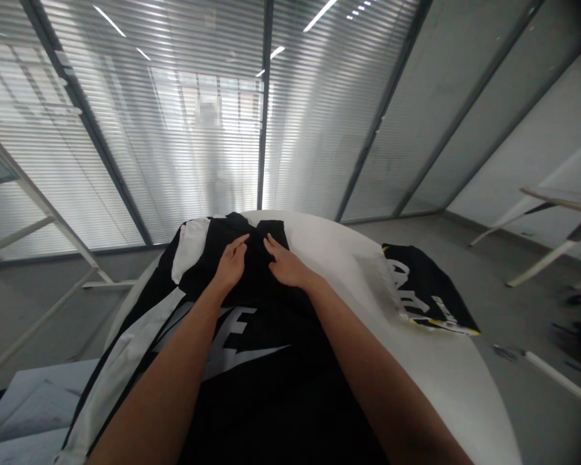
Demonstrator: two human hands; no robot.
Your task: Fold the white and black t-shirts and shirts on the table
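Note:
A black and white long-sleeved top with large grey lettering lies spread over the round white table. Its left sleeve, with white panels, hangs down along the table's left side. My left hand rests at the upper part of the top, near the collar, fingers stretched out and angled inward. Opposite it, my right hand is over the black cloth at the upper right, with fingers extended and thumb apart. A small gap of black fabric separates the fingertips. Neither hand visibly grips the cloth.
On the right of the white table lies a folded black garment with white print and yellow edging. Papers are at lower left. A white metal frame stands left, another table right. Glass panels with blinds rise behind.

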